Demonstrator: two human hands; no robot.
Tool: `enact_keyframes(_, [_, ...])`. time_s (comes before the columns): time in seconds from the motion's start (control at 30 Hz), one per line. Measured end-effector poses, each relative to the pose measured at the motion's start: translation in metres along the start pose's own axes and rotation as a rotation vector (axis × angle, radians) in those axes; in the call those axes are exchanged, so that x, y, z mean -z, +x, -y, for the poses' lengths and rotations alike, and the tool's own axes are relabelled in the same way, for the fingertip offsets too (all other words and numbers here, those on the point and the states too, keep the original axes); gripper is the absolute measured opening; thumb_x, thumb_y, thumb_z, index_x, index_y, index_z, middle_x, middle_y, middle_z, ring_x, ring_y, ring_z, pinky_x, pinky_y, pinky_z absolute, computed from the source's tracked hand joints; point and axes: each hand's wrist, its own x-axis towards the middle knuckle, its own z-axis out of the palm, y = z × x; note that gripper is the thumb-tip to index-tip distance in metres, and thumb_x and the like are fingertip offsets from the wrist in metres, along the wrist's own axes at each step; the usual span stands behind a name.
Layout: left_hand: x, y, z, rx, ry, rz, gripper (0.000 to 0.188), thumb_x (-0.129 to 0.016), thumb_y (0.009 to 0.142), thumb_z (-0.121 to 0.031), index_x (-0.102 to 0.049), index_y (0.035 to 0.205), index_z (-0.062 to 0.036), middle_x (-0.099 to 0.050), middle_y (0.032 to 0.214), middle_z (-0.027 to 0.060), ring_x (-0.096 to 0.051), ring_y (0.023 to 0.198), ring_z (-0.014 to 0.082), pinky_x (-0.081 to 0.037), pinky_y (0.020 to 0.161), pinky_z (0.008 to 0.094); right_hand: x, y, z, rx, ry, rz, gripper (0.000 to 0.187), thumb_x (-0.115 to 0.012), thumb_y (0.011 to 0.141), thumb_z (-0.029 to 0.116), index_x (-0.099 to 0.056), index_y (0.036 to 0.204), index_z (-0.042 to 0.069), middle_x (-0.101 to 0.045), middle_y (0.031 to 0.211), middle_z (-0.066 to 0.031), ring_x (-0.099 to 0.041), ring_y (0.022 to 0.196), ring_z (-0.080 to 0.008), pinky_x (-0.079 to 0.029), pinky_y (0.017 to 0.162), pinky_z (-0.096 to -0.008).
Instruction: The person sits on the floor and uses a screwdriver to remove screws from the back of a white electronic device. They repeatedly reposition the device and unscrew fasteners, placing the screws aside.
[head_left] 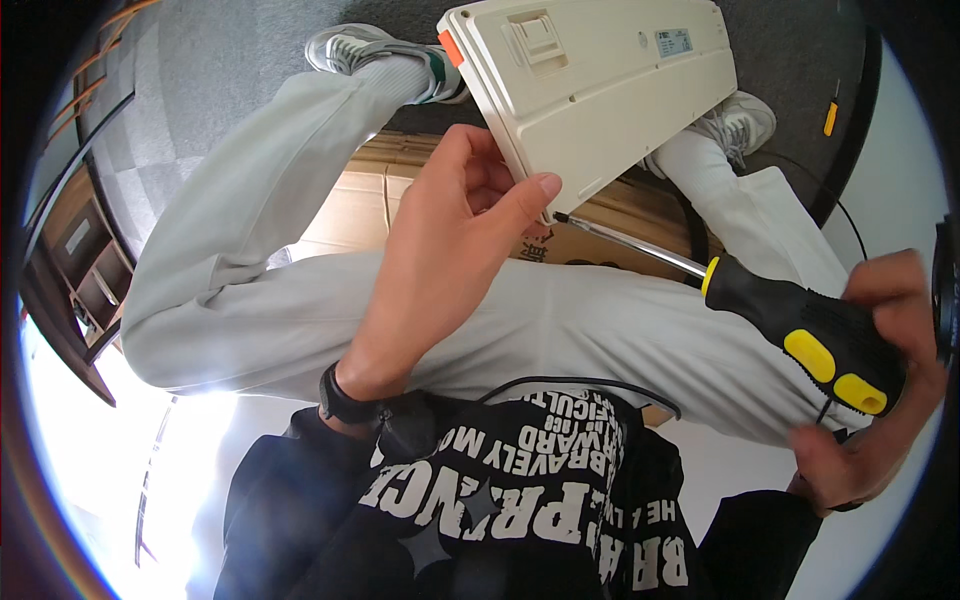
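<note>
In the head view, just beyond the bent leg, grasps the keyboard by its near corner with the left hand, beige underside showing. Cups the blurred right hand about the handle of the screwdriver, tip at that same corner, thumb apart from the handle; cannot tell firm from loose there, nor seated tip from merely touching one. Could skid and jab the left thumb, given a slanting shaft and possibly slack hold. Could also tip or drop the keyboard, given a grasp at one end only, or scratch the casing through a sliding tip. Shows, for writing, a small pale label on the underside, too fine to read, dark characters on the box, partly covered, and bold white capitals across the black shirt.
</note>
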Motion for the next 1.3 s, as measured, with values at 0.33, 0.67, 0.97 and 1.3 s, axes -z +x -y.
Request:
enact_keyframes(0.33, [-0.008, -0.002, -0.003, -0.075, 0.091, -0.048, 0.026, -0.071, 0.094, -0.011, -0.055, 0.105, 0.0058, -0.069, 0.089, 0.0109, -0.069, 0.074, 0.0134, -0.055, 0.067, 0.0262, 0.018, -0.015, 0.025, 0.003, -0.311, 0.285, 0.081, -0.074, 0.085, 0.058, -0.043, 0.13, -0.001, -0.05, 0.1, -0.0177, -0.054, 0.076, -0.0237, -0.045, 0.061, -0.0303])
enact_keyframes(0.67, [-0.008, 0.003, 0.0, -0.112, 0.092, -0.046, 0.026, -0.071, 0.092, -0.013, -0.055, 0.104, 0.0044, -0.07, 0.089, 0.0119, -0.069, 0.075, 0.0151, -0.055, 0.068, 0.0289, 0.011, -0.014, 0.012, 0.178, -0.162, -0.018, 0.073, -0.082, 0.063, 0.026, -0.046, 0.124, 0.007, -0.046, 0.097, -0.0147, -0.05, 0.079, -0.0233, -0.04, 0.061, -0.0322])
enact_keyframes(0.97, [-0.007, -0.001, -0.001, -0.122, 0.139, -0.052, 0.029, -0.072, 0.093, -0.017, -0.054, 0.103, 0.0043, -0.069, 0.089, 0.0131, -0.068, 0.078, 0.0185, -0.056, 0.071, 0.0319, -0.001, -0.027, 0.019, 0.064, -0.33, -0.017, 0.062, -0.063, 0.091, 0.05, -0.05, 0.129, 0.003, -0.055, 0.096, -0.0166, -0.05, 0.072, -0.0227, -0.042, 0.062, -0.0348])
enact_keyframes(1.3, [-0.005, 0.002, 0.004, -0.084, 0.132, -0.064, 0.027, -0.072, 0.094, -0.017, -0.054, 0.1, 0.0035, -0.068, 0.086, 0.0124, -0.068, 0.072, 0.0167, -0.054, 0.064, 0.0305, -0.017, -0.011, 0.022, -0.076, -0.101, -0.239, 0.037, -0.07, 0.06, 0.002, -0.053, 0.091, 0.008, -0.052, 0.108, -0.0206, -0.052, 0.078, -0.0266, -0.043, 0.059, -0.0344])
